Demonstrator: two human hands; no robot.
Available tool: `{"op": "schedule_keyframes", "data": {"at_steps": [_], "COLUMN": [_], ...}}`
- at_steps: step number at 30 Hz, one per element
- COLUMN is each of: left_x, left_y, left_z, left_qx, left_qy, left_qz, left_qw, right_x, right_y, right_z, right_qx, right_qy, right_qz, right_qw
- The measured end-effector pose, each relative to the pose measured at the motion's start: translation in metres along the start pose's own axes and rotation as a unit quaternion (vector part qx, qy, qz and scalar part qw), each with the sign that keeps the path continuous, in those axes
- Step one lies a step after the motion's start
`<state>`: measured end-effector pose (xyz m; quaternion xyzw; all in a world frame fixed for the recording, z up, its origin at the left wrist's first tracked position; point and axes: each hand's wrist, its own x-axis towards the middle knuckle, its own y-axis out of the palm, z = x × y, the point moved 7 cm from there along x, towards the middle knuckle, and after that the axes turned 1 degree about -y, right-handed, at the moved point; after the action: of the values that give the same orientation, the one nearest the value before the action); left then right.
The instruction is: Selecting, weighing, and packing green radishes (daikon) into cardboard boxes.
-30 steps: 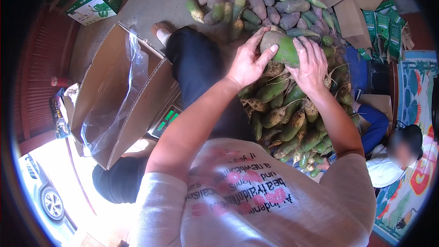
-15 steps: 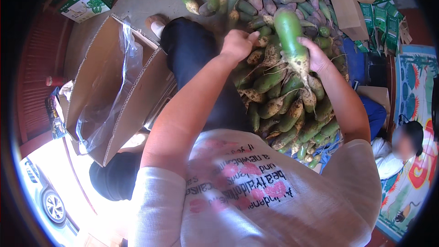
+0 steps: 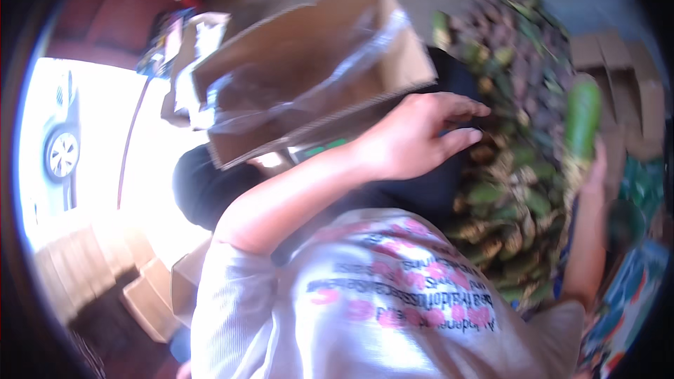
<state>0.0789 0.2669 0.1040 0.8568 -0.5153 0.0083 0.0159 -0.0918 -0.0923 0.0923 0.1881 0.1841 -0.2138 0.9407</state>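
In my right hand is a large green radish, gripped near its pale, tapering root end, with the green end up. My left hand hovers over my dark trouser leg, fingers apart and nothing in them. Just beyond that hand stands an open cardboard box with a clear plastic liner folded over its rim. A heap of soil-marked green radishes lies to the right of my leg, below the held one. Motion blurs much of the picture.
Purplish roots lie heaped behind the radishes. Opened cartons and green packages lie at the far right. More cardboard boxes stand at the lower left, and a car shows through the bright doorway.
My view has turned left, bringing the lined box toward the middle. My left hand has drawn away from the radish heap and opened. The right hand still holds the radish.
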Motion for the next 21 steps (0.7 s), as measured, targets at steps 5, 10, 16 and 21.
{"op": "schedule_keyframes", "data": {"at_steps": [5,10,16,21], "left_x": [-0.120,-0.158,-0.175,-0.178], "left_y": [-0.158,-0.203,-0.228,-0.246], "left_z": [-0.050,0.003,0.059,0.045], "left_qx": [0.460,0.636,0.656,0.587], "left_qy": [0.041,-0.094,-0.204,-0.151], "left_qz": [-0.295,-0.118,0.004,-0.060], "left_qw": [0.837,0.757,0.727,0.793], "right_x": [0.019,0.072,0.150,0.212], "right_y": [0.114,0.369,0.540,0.569], "right_z": [0.094,0.054,-0.102,-0.266], "right_qx": [-0.351,-0.613,-0.800,-0.815], "right_qy": [-0.073,-0.192,-0.132,0.065], "right_qz": [0.113,0.318,0.431,0.520], "right_qw": [0.927,0.697,0.396,0.249]}}
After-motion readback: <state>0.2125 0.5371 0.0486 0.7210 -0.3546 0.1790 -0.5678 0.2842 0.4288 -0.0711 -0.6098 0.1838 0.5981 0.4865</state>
